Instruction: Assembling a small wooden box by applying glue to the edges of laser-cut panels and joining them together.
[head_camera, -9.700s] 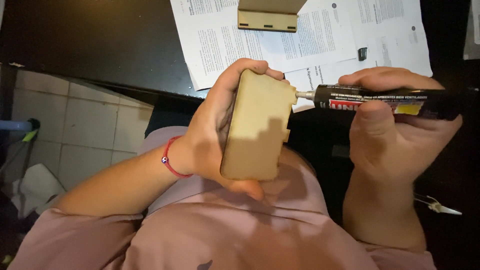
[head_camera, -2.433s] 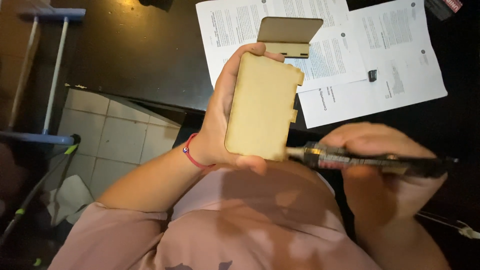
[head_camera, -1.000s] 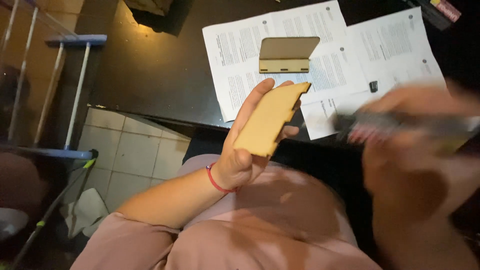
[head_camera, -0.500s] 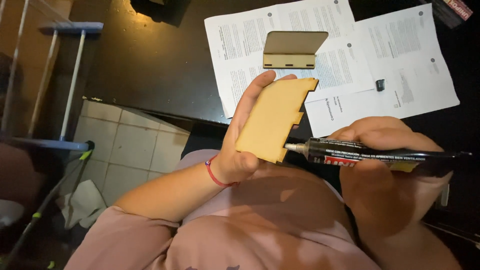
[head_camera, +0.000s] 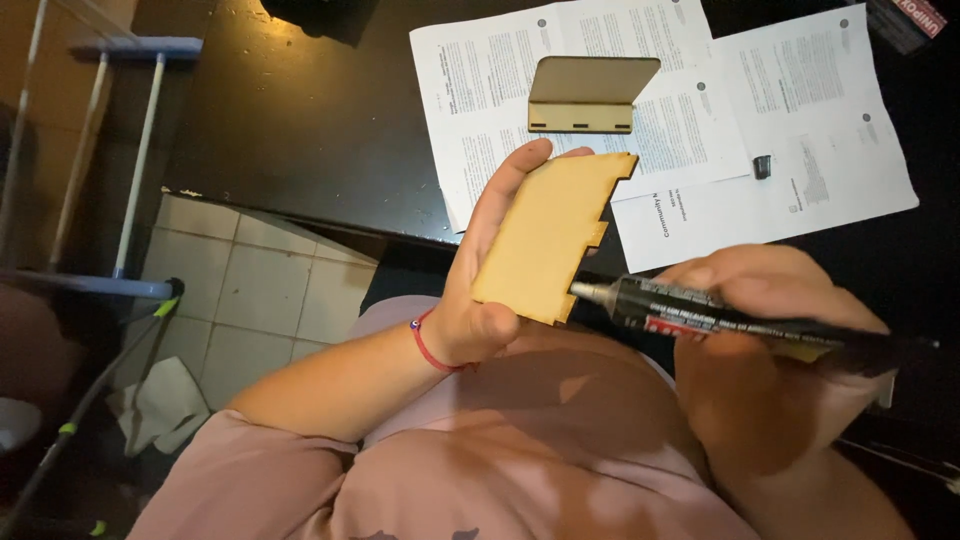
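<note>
The left hand (head_camera: 490, 270) gripped a flat, pale wooden panel with notched tabs along 1 edge (head_camera: 550, 235), fingers spread behind it and thumb pressing its lower corner, apparently to tilt the tabbed edge toward 3 o'clock. There the right hand (head_camera: 770, 350) was closed around a long black glue tube with a grey nozzle (head_camera: 740, 320), its tip touching the panel's lower edge, seemingly to lay a bead on it. At 12 o'clock from the panel, a folded wooden piece with 3 slots (head_camera: 585, 95) stood on white printed paper sheets (head_camera: 820, 130) covering part of the dark table (head_camera: 300, 110), likely protecting it.
</note>
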